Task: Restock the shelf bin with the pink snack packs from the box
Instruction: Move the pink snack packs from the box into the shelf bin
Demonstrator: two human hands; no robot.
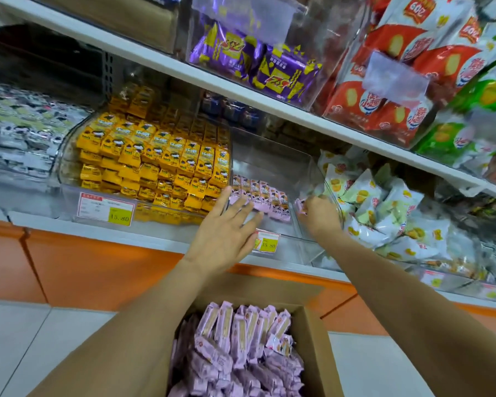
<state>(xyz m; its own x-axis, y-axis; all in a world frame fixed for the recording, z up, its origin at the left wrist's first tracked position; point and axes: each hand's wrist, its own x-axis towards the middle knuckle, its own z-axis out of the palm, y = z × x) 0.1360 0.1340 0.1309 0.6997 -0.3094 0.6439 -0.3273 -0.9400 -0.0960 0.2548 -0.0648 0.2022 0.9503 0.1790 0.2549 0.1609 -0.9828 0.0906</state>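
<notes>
Pink pack seemingly in right hand

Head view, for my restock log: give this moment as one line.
left hand: open, on pink pack row | right hand: grips pink pack in clear bin | cardboard box: many packs

Yellow-pack price tag — 15.80; pink-pack price tag — 15.80

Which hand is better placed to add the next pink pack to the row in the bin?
Right. The right hand grips a pink pack inside the bin, beside the free end of the row. The left hand is open, fingers laid on the row, and holds nothing.
</notes>
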